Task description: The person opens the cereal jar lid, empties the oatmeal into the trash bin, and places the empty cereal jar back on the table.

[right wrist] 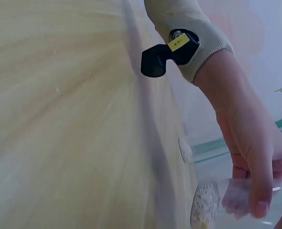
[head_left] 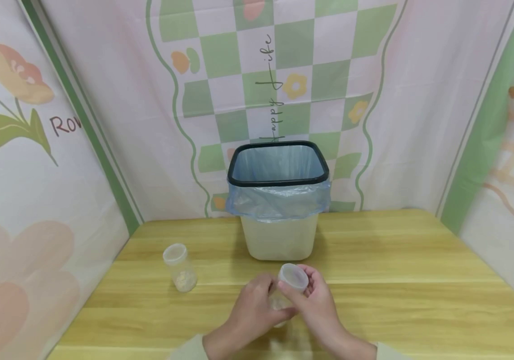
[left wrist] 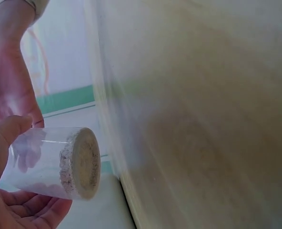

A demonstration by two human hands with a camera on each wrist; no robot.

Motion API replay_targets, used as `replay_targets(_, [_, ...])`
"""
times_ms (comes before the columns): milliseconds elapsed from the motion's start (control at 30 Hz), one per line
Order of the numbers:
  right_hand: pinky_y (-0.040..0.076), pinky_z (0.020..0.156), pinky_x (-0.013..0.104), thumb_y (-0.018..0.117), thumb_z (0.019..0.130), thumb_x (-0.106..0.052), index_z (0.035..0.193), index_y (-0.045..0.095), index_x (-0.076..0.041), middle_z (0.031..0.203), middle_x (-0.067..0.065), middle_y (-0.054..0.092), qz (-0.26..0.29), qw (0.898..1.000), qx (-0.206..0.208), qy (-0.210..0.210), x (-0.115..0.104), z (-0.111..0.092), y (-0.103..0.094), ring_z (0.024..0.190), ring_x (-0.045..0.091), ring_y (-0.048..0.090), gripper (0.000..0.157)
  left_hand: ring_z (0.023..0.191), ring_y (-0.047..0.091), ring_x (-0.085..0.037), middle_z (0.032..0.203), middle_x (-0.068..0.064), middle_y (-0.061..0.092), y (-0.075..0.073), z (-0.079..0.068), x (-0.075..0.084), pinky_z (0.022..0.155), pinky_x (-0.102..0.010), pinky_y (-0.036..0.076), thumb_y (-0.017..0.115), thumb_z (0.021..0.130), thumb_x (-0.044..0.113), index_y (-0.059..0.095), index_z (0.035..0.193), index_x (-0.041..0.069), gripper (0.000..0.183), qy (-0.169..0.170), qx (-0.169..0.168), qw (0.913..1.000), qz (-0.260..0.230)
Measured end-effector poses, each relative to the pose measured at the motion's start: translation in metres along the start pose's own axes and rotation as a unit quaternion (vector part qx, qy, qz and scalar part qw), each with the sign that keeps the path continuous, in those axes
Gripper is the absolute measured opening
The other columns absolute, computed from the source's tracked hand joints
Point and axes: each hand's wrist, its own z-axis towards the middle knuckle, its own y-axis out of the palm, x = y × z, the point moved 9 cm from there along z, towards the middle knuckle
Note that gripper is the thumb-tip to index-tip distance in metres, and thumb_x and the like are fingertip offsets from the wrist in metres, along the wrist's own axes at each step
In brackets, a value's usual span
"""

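In the head view, a clear plastic jar (head_left: 278, 301) with a translucent lid (head_left: 294, 278) is held above the near middle of the table. My left hand (head_left: 249, 309) grips the jar's body, its thumb lying across the front. At the top, my right hand (head_left: 322, 306) has its thumb and fingers around the lid. Pale, crumbly bits cover the bottom of the jar (left wrist: 43, 160) in the left wrist view. Fingers hide part of the jar's side. A similar lidded jar (head_left: 179, 267) with pale contents stands on the table to the left.
A cream bin (head_left: 279, 237) with a black rim and a blue bag liner stands at the back of the wooden table (head_left: 401, 285). Printed curtains (head_left: 396, 150) enclose the back and both sides.
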Motion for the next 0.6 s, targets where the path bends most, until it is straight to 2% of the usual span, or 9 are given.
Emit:
replay_targets(200, [0.049,0.087,0.022,0.073,0.084,-0.002,0.127,0.051,0.007,0.118,0.015,0.06,0.005,0.999,-0.041,-0.026,-0.008,0.008,-0.002,0.106,0.021,0.059,0.049,0.065,0.041,-0.003,0.074,0.0,0.051,-0.003,0.002,-0.007,0.055,-0.017,0.039,0.085,0.071,0.043,0.057,0.083,0.011,0.045,-0.017,-0.013,0.9988,-0.045])
replay_targets(333, [0.05,0.087,0.025,0.073,0.084,-0.002,0.127,0.051,0.009,0.116,0.015,0.061,-0.003,0.993,-0.11,-0.041,-0.014,0.013,-0.002,0.103,0.02,0.059,0.05,0.077,0.055,-0.008,0.085,0.004,0.06,-0.004,0.003,-0.014,0.067,-0.022,0.049,0.085,0.072,0.044,0.064,0.093,0.012,0.044,-0.034,-0.042,0.9919,-0.115])
replay_targets(433, [0.051,0.087,0.028,0.071,0.086,-0.004,0.129,0.048,0.011,0.117,0.017,0.059,-0.009,0.982,-0.179,-0.057,-0.018,0.016,0.001,0.103,0.021,0.06,0.051,0.089,0.063,-0.015,0.095,0.006,0.066,-0.002,0.004,-0.017,0.079,-0.027,0.053,0.085,0.073,0.039,0.067,0.103,0.012,0.045,-0.042,-0.069,0.9808,-0.178])
replay_targets(600, [0.052,0.088,0.031,0.066,0.09,-0.003,0.133,0.04,0.016,0.12,0.015,0.059,0.012,0.956,-0.281,-0.08,-0.021,0.017,0.004,0.106,0.018,0.061,0.054,0.091,0.066,-0.021,0.095,0.001,0.068,0.001,0.006,-0.019,0.083,-0.032,0.054,0.086,0.074,0.026,0.068,0.102,0.007,0.038,-0.034,-0.109,0.9602,-0.255])
